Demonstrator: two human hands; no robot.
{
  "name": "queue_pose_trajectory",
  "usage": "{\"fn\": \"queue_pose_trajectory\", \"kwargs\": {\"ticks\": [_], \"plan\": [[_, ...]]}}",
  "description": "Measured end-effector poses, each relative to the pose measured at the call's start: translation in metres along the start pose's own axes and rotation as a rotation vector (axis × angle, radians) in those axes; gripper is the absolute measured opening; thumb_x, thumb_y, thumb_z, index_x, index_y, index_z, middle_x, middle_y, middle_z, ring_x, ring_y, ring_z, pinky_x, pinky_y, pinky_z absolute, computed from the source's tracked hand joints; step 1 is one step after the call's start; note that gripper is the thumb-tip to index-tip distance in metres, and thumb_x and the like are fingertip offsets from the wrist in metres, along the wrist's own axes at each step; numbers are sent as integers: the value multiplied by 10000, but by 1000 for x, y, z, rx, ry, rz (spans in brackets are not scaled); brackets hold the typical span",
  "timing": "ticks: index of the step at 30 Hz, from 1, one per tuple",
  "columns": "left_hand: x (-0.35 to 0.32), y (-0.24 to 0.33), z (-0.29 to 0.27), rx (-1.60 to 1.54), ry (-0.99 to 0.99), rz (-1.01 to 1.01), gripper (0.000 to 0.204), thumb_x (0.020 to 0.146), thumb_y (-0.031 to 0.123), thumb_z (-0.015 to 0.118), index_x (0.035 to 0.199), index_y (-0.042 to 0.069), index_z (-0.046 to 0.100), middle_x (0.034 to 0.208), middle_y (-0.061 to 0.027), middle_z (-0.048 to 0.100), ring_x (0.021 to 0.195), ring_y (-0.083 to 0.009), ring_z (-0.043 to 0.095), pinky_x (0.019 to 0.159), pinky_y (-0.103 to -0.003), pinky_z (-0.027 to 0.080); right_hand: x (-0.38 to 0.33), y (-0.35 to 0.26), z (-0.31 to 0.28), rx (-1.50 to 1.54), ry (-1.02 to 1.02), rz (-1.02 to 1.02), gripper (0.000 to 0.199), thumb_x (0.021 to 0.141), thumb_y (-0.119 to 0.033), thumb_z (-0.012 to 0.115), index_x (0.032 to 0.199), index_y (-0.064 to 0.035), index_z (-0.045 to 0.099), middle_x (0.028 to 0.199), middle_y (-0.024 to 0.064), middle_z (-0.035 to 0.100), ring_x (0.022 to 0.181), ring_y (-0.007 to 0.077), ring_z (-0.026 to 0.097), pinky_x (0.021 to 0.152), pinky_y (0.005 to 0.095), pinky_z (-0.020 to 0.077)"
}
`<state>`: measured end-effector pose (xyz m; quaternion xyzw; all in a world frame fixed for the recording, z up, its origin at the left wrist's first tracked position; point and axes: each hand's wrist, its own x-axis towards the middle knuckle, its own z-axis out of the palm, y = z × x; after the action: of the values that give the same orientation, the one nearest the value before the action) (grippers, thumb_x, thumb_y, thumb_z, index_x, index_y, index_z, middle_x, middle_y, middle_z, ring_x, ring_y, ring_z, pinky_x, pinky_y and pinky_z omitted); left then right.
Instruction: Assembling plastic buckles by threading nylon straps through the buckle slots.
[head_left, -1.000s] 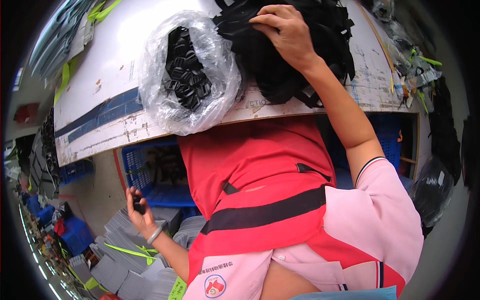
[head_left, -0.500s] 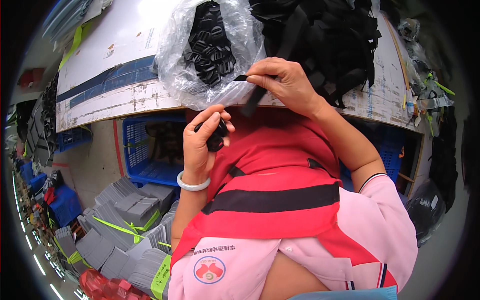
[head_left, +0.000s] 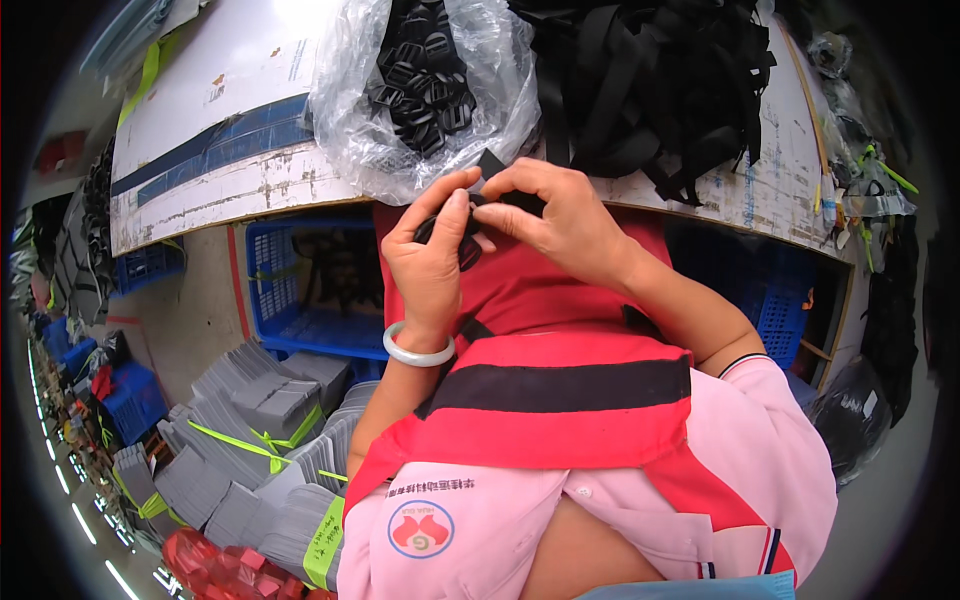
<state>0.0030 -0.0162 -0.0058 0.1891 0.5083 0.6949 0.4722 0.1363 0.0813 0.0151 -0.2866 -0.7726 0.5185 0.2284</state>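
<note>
In front of my apron, both hands meet at the table's near edge. My left hand [head_left: 428,262] is closed around black plastic buckles [head_left: 469,252], partly hidden by the fingers. My right hand [head_left: 572,218] pinches a black webbing strap [head_left: 490,162] against them; its end sticks up between the hands. Whether the strap passes through a buckle is hidden by the fingertips. Just beyond the hands, a clear plastic bag [head_left: 345,120] lies open with many more black buckles [head_left: 422,88] inside. A heap of black straps [head_left: 640,90] lies right of the bag.
The white worktable [head_left: 225,105] has a worn front edge. Beneath it stand blue plastic crates [head_left: 275,290]. Bundles of grey sheets [head_left: 225,445] tied with green strips are stacked at lower left, beside a red bag [head_left: 215,560]. A black plastic bag [head_left: 855,425] sits at right.
My right hand has come down and left with the strap to meet my left hand. My left hand has risen slightly and moved right, still gripping the buckles.
</note>
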Motion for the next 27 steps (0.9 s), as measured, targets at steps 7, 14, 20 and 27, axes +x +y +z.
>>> {"fn": "queue_pose_trajectory", "kwargs": {"ticks": [7,14,20,27], "plan": [[6,-2,-27,-284,4,-248,275,957,102,531,1167,-61,605,1102,-204,664,726,-179,652,554,-250,534,10,17,-8,402,-141,366,148,901,-149,660,946,-8,669,751,4,618,650,53,542,602,195,448],[-7,-2,-30,68,-258,-110,310,827,-44,686,1132,5,664,895,-68,642,741,-136,609,602,-223,492,9,29,-2,994,-343,688,183,930,-184,628,994,-13,621,726,-22,562,574,56,465,544,221,424],[0,8,-22,551,-347,243,210,803,-48,697,1006,6,708,920,-78,658,822,-157,627,730,-236,493,-1,40,5,1292,-379,756,168,966,-196,582,1006,-40,632,726,-22,530,590,51,480,547,214,436],[-2,-6,-29,292,-82,-3,153,872,25,681,1012,-36,678,750,-17,619,595,-53,542,497,-193,424,-8,12,0,786,-72,331,292,1014,-216,485,1207,-2,435,726,35,552,571,68,536,509,208,464]]}}
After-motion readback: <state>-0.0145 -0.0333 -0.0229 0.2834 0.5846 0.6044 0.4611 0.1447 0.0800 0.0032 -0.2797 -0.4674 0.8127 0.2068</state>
